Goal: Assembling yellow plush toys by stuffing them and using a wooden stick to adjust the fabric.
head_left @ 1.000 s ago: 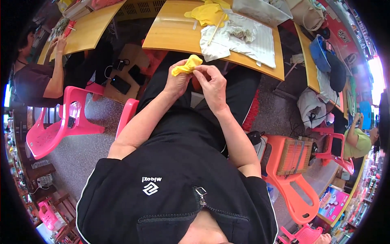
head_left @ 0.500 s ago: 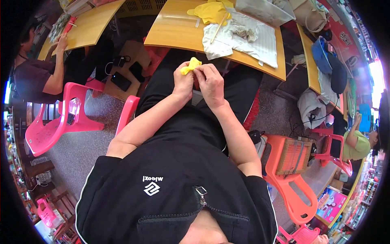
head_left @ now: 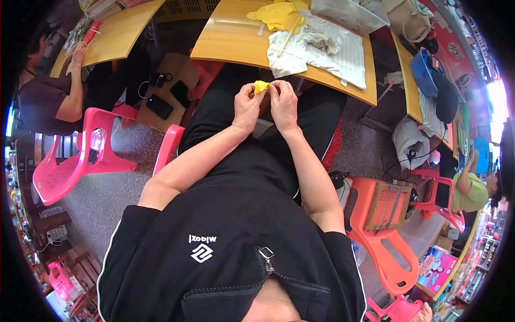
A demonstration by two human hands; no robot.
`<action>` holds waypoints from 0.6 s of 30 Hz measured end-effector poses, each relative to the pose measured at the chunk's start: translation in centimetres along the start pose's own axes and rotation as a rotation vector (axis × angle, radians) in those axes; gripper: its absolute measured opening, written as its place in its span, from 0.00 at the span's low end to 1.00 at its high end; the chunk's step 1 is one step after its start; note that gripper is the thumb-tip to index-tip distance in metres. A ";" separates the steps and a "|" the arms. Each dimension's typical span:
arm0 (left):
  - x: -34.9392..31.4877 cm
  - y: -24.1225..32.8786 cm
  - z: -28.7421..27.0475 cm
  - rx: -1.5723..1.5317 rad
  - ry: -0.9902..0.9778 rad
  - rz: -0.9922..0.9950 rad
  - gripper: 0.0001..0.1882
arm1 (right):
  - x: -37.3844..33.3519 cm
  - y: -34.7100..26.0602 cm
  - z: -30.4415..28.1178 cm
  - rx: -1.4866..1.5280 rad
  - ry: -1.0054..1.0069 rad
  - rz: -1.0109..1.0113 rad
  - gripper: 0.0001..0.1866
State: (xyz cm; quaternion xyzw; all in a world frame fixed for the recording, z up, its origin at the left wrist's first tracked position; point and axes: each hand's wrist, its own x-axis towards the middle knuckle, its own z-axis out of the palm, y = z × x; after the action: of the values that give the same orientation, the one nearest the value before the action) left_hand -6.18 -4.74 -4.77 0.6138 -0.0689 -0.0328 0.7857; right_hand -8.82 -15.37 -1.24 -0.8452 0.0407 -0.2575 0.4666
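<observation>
Over my lap, just off the near edge of the table, I hold a small crumpled yellow piece of cloth-like material [head_left: 260, 86]. My left hand [head_left: 247, 109] pinches its left side between thumb and fingers. Close beside it, my right hand [head_left: 284, 105] is closed with thumb and fingertips at the piece's right edge. On the table ahead lie yellow sheets [head_left: 280, 17] of similar look, a thin stick [head_left: 288, 38] and a white striped cloth [head_left: 343, 61] with a crumpled greyish rag [head_left: 322, 43] on it.
The wooden table [head_left: 228, 40] stands in front, bearing a clear plastic bin [head_left: 351, 13]. A pink chair [head_left: 96, 145] is at left, an orange chair [head_left: 386, 247] at right. One person [head_left: 53, 102] sits at a left table; another [head_left: 469, 188] is at far right.
My hands have drawn level, with my right hand moving a little right and up. The yellow piece now looks smaller and more bunched, between both sets of fingertips.
</observation>
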 end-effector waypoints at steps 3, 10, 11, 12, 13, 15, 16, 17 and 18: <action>0.0 0.6 -0.1 -0.174 -0.052 -0.195 0.06 | 0.1 0.2 0.0 0.010 0.010 -0.020 0.06; -0.3 3.3 -0.5 -0.502 -0.233 -0.437 0.11 | 0.7 1.3 -1.2 0.189 -0.185 0.212 0.10; 0.2 2.1 -1.7 -0.357 -0.365 -0.448 0.14 | 0.8 1.5 -1.4 0.223 -0.295 0.250 0.10; 0.4 2.2 -2.0 -0.210 -0.500 -0.461 0.17 | 0.7 1.7 -1.7 0.255 -0.399 0.292 0.11; 0.5 2.2 -2.1 -0.086 -0.550 -0.418 0.21 | 0.8 1.9 -2.1 0.229 -0.457 0.344 0.12; 0.5 2.3 -2.0 0.042 -0.515 -0.391 0.17 | 0.8 2.4 -2.3 0.202 -0.457 0.301 0.13; 0.5 2.4 -1.9 0.167 -0.476 -0.357 0.15 | 0.9 2.6 -2.3 0.173 -0.459 0.254 0.13; 1.0 2.3 -2.0 0.135 -0.449 -0.436 0.16 | 0.8 2.7 -2.2 0.171 -0.455 0.255 0.13; 1.2 2.9 -1.8 0.077 -0.393 -0.464 0.18 | 1.0 2.5 -1.9 0.299 -0.365 0.265 0.13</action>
State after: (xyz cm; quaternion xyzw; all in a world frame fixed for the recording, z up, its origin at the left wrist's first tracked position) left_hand -4.82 -2.48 -2.33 0.6244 -0.0785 -0.3270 0.7050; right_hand -8.48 -18.54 -2.05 -0.7867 0.0280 -0.0407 0.6154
